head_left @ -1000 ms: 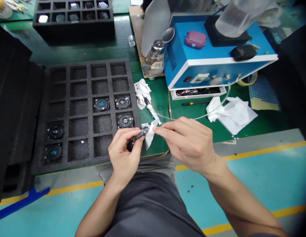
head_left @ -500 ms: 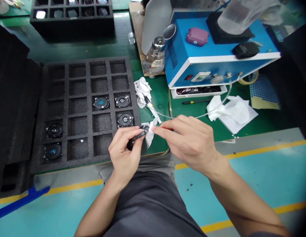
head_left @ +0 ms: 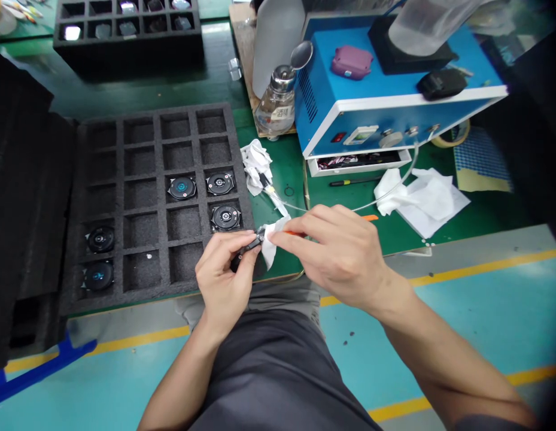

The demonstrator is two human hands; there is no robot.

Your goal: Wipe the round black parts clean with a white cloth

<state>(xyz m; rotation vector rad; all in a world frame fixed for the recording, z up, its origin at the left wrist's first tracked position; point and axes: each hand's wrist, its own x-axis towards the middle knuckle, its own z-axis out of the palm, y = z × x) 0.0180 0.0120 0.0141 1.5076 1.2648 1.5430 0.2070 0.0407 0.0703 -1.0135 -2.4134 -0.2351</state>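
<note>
In my left hand (head_left: 226, 278) is a dark round watch case (head_left: 251, 244), tilted on edge and pinched between thumb and fingers. Much of it is hidden behind them. The fingers of my right hand (head_left: 338, 251) close on a thin orange-handled tool (head_left: 371, 218); its tip, close to the case's edge, is too small to make out. White wiping tissue (head_left: 269, 254) hangs at the right fingertips, against the case. Whether the fingers grip the tissue too, I cannot tell. Left of my hands, a black foam tray (head_left: 158, 161) holds several watch cases (head_left: 226, 216) in its compartments.
A blue machine (head_left: 394, 117) with a clear tube (head_left: 415, 158) stands at the back right, an alcohol bottle (head_left: 275, 108) beside it. Crumpled tissue (head_left: 256, 160) and white wipes (head_left: 433, 197) lie on the green bench. Another foam tray (head_left: 129, 57) sits far left.
The orange handle now shows behind and between my right fingers. My right hand has shifted slightly left, closer to the watch case. My left hand keeps its hold; the view has moved a little.
</note>
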